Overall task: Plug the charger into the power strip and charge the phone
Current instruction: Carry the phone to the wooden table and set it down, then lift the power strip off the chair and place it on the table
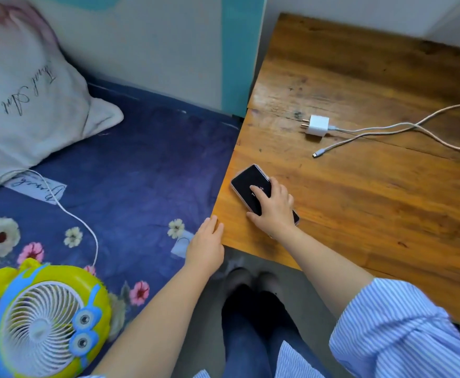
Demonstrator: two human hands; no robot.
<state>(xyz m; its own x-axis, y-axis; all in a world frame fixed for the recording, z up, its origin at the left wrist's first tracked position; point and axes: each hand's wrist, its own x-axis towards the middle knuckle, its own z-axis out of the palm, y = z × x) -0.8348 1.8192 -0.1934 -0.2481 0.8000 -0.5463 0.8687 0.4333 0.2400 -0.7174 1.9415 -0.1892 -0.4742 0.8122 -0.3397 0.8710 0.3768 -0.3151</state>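
Near the left edge of a worn wooden table (373, 203): a slim rectangular phone (253, 186) with rounded corners and a glossy black screen, lying flat and angled, faint pale marks showing on the glass. Right hand (273, 211) laid over its near half, fingers spread loosely, index fingertip (253, 189) touching the screen, thumb along the near long edge; resting on it rather than gripping it. Farther back on the same boards, well apart from the phone, a small white cube of a charger (317, 126), smooth plastic, two metal prongs pointing left, lying on its side and unplugged. From its right face, a thin white cable (381, 129) running off toward the right edge, then looping back to end in a small free connector (316, 154) on the wood between charger and phone. Planks warm orange-brown, scratched, streaked with darker grain, a seam between boards just below the charger. Left hand (205, 245) open and flat, fingers together, tips touching the table's near-left corner, holding nothing. Rolled blue-and-white striped sleeve (387, 331) on the right arm. Left of the table, a soft blue bedsheet (130, 173) printed with flowers; on it a crumpled white pillow (29, 105) bearing script lettering, and a round yellow-and-blue cartoon fan (48, 320) with a white slatted grille and its own white cord (81, 222).
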